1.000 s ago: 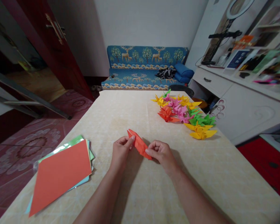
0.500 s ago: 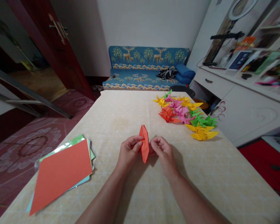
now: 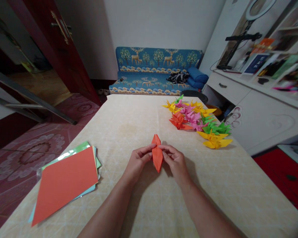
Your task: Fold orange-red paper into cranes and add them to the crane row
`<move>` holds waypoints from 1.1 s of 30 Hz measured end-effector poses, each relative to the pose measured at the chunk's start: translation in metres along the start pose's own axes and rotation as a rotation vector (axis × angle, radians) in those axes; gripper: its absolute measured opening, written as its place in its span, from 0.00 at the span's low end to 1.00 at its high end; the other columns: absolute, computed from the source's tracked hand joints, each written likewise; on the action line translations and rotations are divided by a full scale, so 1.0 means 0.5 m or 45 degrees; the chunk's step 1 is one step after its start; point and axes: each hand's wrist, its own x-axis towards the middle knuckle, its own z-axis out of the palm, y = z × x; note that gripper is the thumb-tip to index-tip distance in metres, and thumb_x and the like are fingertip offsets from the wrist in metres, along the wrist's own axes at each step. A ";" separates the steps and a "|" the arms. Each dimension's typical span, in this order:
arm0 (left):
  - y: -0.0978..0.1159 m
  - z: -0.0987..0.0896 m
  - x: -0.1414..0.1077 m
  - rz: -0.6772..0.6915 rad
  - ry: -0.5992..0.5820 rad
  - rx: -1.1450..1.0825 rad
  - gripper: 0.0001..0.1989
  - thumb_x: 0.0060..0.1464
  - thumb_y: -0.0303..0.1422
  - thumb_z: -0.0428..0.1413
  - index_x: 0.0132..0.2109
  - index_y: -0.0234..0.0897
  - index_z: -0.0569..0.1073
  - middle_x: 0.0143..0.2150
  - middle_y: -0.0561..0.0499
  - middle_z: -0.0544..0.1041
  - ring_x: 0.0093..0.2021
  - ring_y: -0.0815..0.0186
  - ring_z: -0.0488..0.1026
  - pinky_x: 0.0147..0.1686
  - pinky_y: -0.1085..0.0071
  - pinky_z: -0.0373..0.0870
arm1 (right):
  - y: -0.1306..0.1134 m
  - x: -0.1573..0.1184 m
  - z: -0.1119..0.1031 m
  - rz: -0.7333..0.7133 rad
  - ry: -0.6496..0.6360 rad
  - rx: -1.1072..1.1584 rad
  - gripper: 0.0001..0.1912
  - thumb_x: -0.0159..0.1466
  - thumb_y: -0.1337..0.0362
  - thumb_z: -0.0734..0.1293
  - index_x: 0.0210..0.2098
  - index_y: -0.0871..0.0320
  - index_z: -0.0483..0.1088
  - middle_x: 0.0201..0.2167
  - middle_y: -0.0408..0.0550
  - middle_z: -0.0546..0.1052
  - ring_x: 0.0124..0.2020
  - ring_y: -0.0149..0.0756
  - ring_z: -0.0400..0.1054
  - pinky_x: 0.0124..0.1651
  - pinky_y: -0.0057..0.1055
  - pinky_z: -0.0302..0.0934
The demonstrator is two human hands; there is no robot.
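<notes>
A folded piece of orange-red origami paper [image 3: 157, 158], long and pointed at both ends with a slit at its far tip, is held upright over the middle of the table. My left hand [image 3: 139, 159] pinches its left edge between thumb and fingers. On the opposite edge, my right hand [image 3: 174, 160] grips it the same way. Both hands are closed, and the undersides of the fingers are partly hidden by the paper.
A stack of coloured paper sheets, topped by an orange-red sheet [image 3: 67, 185], lies at the table's left. Several folded paper cranes [image 3: 192, 117] in yellow, pink, green and red cluster at the far right. Beyond the table [image 3: 129, 115] stands a blue patterned sofa [image 3: 149, 77].
The folded paper has shifted slightly right and turned its face more toward me. My right hand, just beside the paper before, now grips its right edge.
</notes>
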 end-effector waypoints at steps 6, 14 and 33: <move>0.002 0.009 -0.001 0.043 -0.032 0.009 0.26 0.40 0.27 0.67 0.50 0.32 0.77 0.40 0.40 0.82 0.37 0.61 0.78 0.40 0.68 0.71 | 0.012 0.008 -0.002 -0.206 -0.050 -0.059 0.14 0.56 0.70 0.68 0.41 0.52 0.77 0.38 0.46 0.74 0.38 0.35 0.69 0.39 0.28 0.64; -0.015 0.002 0.009 0.196 0.050 0.115 0.14 0.41 0.30 0.67 0.39 0.34 0.81 0.38 0.43 0.82 0.37 0.61 0.78 0.41 0.66 0.72 | 0.012 0.008 -0.002 -0.250 -0.097 -0.146 0.10 0.59 0.68 0.67 0.37 0.51 0.79 0.37 0.47 0.73 0.41 0.36 0.69 0.42 0.30 0.64; -0.022 0.011 -0.002 0.148 0.059 0.304 0.10 0.47 0.35 0.64 0.30 0.31 0.77 0.26 0.50 0.77 0.26 0.72 0.69 0.28 0.77 0.63 | 0.001 -0.005 0.012 0.040 0.114 -0.127 0.11 0.56 0.59 0.69 0.23 0.59 0.70 0.20 0.40 0.69 0.23 0.30 0.62 0.27 0.25 0.56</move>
